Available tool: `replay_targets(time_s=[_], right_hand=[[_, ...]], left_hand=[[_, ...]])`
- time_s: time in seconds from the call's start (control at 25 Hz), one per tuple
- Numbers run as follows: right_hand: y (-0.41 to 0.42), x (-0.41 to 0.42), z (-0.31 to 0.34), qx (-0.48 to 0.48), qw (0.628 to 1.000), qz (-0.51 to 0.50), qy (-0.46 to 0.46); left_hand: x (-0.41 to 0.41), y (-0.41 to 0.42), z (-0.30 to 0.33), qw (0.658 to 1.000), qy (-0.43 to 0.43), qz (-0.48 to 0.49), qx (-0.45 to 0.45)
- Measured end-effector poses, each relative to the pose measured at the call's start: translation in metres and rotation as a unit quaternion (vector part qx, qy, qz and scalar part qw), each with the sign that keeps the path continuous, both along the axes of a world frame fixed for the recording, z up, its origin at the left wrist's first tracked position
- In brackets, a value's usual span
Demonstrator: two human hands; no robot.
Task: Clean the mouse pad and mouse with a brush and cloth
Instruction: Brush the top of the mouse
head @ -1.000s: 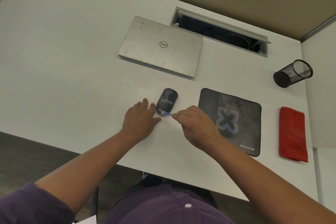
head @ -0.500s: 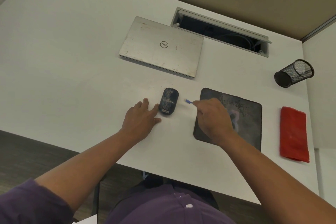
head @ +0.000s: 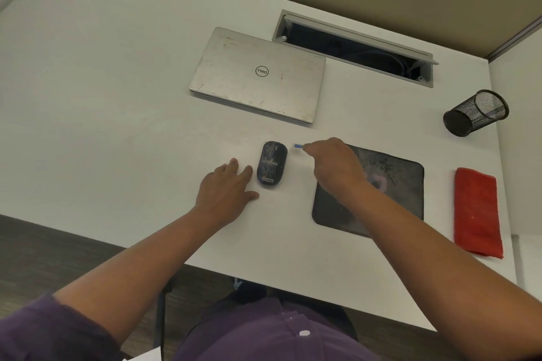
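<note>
A dark patterned mouse [head: 272,163] lies on the white desk [head: 117,114]. My left hand [head: 228,187] rests flat just left of it, fingers spread, fingertips close to the mouse's side. My right hand [head: 334,167] is closed on a small blue brush [head: 298,146], whose tip pokes out to the right of the mouse's far end, clear of it. The hand and forearm cover the left part of the dark mouse pad [head: 396,187]. A folded red cloth [head: 476,212] lies right of the pad.
A closed silver laptop [head: 258,75] sits behind the mouse. An open cable tray [head: 355,47] is set into the desk behind it. A black mesh pen cup [head: 476,113] lies tipped at the far right. The desk's front edge runs just before my torso.
My right hand carried the brush from the mouse's near end away to the right and farther back. The mouse turned slightly straighter. My left hand stayed put.
</note>
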State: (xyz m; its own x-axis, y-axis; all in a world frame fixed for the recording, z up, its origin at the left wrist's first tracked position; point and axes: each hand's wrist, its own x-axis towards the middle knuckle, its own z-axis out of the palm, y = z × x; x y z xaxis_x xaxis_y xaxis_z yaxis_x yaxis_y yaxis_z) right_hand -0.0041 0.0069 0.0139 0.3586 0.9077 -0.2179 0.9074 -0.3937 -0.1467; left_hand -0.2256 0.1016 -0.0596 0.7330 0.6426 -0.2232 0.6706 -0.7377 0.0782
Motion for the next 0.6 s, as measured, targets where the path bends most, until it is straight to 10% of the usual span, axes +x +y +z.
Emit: replay_targets(time_s=[0.6], right_hand=[[-0.024,-0.02,0.003,-0.072,0.989,0.121,0.049]], left_hand=[[0.003,0.0,0.007,1.0,-0.014,0.012,-0.02]])
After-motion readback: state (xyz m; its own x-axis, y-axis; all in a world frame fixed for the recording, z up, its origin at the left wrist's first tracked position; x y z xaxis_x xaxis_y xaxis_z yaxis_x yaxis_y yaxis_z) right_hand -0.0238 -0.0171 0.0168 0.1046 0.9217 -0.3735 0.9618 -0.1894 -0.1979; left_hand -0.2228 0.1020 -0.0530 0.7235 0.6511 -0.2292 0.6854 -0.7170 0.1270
